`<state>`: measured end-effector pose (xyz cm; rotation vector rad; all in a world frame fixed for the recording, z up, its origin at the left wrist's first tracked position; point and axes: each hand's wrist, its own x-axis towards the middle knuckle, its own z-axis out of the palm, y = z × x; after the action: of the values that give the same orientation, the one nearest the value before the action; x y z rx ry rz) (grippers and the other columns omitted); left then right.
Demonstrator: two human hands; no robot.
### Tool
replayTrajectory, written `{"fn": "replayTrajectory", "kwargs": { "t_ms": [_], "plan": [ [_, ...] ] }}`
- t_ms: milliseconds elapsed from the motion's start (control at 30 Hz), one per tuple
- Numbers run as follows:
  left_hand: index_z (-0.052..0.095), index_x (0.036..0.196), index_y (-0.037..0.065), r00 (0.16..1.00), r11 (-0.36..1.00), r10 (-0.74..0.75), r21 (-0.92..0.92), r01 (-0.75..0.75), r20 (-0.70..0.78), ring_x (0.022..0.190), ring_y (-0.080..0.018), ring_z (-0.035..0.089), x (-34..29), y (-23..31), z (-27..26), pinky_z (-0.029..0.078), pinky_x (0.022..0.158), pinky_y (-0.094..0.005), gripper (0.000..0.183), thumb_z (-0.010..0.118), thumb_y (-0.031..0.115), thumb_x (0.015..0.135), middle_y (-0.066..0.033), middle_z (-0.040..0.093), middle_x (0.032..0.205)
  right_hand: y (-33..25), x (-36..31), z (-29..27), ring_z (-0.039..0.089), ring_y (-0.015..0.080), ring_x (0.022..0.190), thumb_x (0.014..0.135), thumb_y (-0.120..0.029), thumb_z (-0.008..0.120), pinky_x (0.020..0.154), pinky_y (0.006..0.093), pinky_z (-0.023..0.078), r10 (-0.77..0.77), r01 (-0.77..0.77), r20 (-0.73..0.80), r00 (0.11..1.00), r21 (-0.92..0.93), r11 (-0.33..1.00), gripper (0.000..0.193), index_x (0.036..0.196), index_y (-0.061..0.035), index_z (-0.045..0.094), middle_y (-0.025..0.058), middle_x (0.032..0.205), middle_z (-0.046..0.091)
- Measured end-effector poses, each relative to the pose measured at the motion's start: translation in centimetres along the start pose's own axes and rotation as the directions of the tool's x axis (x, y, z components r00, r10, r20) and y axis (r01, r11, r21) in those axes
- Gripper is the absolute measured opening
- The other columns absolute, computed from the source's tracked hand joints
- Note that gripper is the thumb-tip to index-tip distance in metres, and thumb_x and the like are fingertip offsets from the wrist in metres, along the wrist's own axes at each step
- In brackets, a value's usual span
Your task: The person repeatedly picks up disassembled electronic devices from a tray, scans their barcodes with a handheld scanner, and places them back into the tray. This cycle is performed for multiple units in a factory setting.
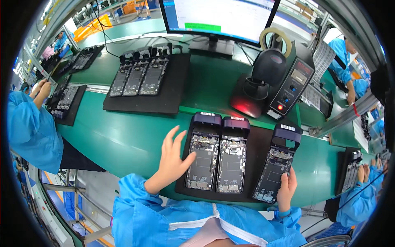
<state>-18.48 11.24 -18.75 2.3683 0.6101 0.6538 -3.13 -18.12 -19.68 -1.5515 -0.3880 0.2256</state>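
Note:
My right hand [287, 189] grips the lower right edge of an opened dark handheld terminal [276, 164], its thumb over the front. That terminal is slightly tilted at the right end of a black foam mat [257, 144]; whether it touches the mat I cannot tell. Two similar terminals, a left one [201, 160] and a middle one [231, 162], lie side by side on the mat with circuit boards exposed and dark hoods at their far ends. My left hand [175, 158] is open with fingers spread, its thumb at the left terminal's left edge; contact is unclear.
Three more terminals [133, 76] lie on another black mat [173, 94] at the far left. Behind stand a monitor [218, 18], a scanner on a stand [263, 74], a tape roll [276, 39] and a control box [290, 88] with a red light. Co-workers sit on both sides.

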Motion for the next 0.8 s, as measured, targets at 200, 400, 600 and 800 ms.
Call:
{"fn": "replayTrajectory", "kwargs": {
  "t_ms": [200, 400, 600, 800],
  "plan": [
    [0.040, 0.121, 0.001, 0.983, 0.995, -0.069, 0.078, 0.057, 0.168, 0.123, -0.0459, 0.014, -3.4, -2.5, 2.3, 0.017, 0.099, -0.0500, 0.056, 0.061, 0.022, 0.073, -0.0205, 0.019, 0.135, 2.4, -0.3, -0.1, 0.053, 0.0117, 0.084, 0.088, -0.008, 0.039, 0.076, 0.0229, 0.042, 0.130, -0.139, -0.053, 0.990, -0.252, 0.958, 0.040, 0.124, 0.0068, 0.032, 0.0113, 0.101, 0.055],
    [0.046, 0.117, 0.003, 0.974, 0.999, -0.047, 0.030, 0.042, 0.219, 0.123, -0.0450, 0.016, -2.9, -2.2, 1.9, 0.019, 0.098, -0.0493, 0.054, 0.064, 0.022, 0.071, -0.0192, 0.020, 0.136, 2.3, 0.5, 1.5, 0.054, 0.0120, 0.080, 0.086, -0.006, 0.039, 0.072, 0.0236, 0.043, 0.197, -0.208, -0.067, 0.978, -0.241, 0.948, 0.042, 0.126, 0.0042, 0.030, 0.0118, 0.093, 0.057],
    [0.047, 0.117, 0.004, 0.975, 1.000, -0.019, 0.023, 0.014, 0.219, 0.123, -0.0457, 0.015, -2.8, -2.3, 2.2, 0.019, 0.098, -0.0500, 0.055, 0.065, 0.022, 0.068, -0.0194, 0.021, 0.136, 2.4, 1.1, 2.1, 0.052, 0.0085, 0.075, 0.083, -0.001, 0.043, 0.067, 0.0197, 0.040, 0.190, -0.200, -0.085, 0.978, -0.126, 0.972, 0.043, 0.125, 0.0029, 0.033, 0.0087, 0.089, 0.058],
    [0.046, 0.118, 0.005, 0.965, 1.000, -0.026, -0.003, 0.028, 0.259, 0.124, -0.0459, 0.014, -2.4, -2.2, 2.1, 0.018, 0.098, -0.0507, 0.056, 0.064, 0.017, 0.067, -0.0207, 0.019, 0.136, 3.3, 1.1, 2.1, 0.050, 0.0085, 0.078, 0.080, 0.005, 0.044, 0.071, 0.0201, 0.038, 0.154, -0.163, -0.138, 0.979, -0.060, 0.985, 0.039, 0.118, 0.0026, 0.037, 0.0046, 0.086, 0.056]
  ]
}}
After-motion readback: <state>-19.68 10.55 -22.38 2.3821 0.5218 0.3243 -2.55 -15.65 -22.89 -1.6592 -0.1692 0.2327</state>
